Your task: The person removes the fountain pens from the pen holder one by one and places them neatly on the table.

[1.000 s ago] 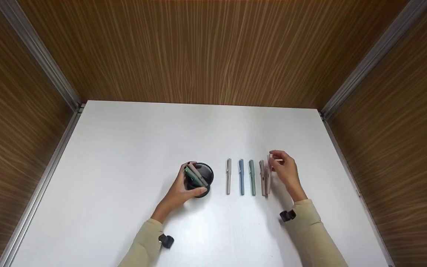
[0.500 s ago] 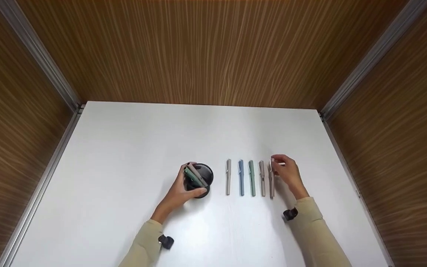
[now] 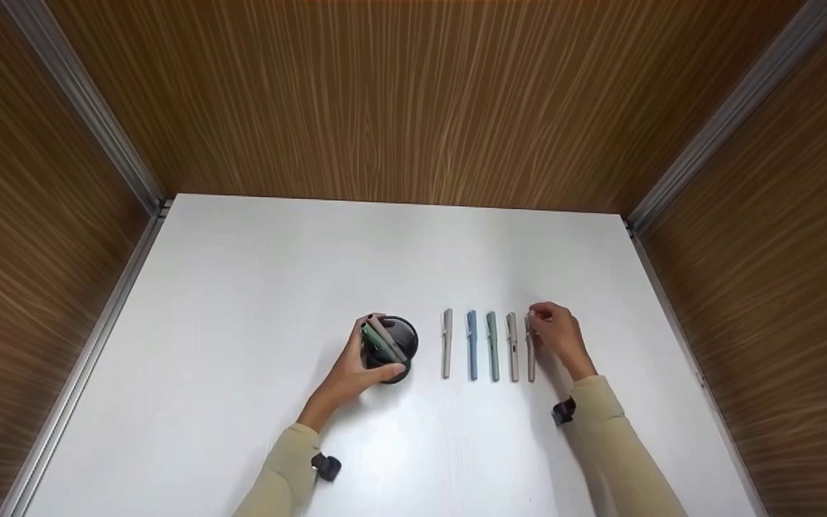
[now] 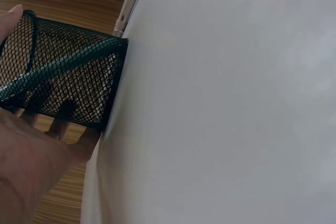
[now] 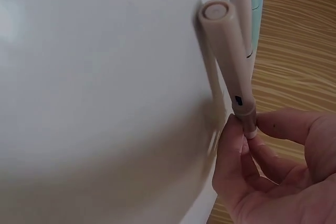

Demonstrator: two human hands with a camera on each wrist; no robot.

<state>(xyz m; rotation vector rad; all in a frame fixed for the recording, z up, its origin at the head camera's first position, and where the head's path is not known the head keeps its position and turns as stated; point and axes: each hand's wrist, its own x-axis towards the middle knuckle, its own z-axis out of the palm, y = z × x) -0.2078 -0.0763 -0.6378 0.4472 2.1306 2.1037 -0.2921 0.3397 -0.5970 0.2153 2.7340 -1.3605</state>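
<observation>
Left wrist view alone shows mesh [image 4: 86, 85] clearly: left grip [image 3: 345, 373] clasps cup [image 3: 408, 334], right grip [image 3: 561, 336] pinches pen [image 5: 226, 51].

Pens [image 3: 472, 346], mesh cup [image 4: 86, 85] on white table [image 3: 277, 266]

Black mesh cup [image 3: 405, 332] is standing upright on the bench [image 3: 277, 258], green pen [image 3: 379, 344] and pinkish pen [image 3: 389, 338] kinda leaning inside. Dusty-beige pen [image 3: 531, 360] is lined up right beside another pen [image 3: 513, 355], roughly parallel.
</observation>
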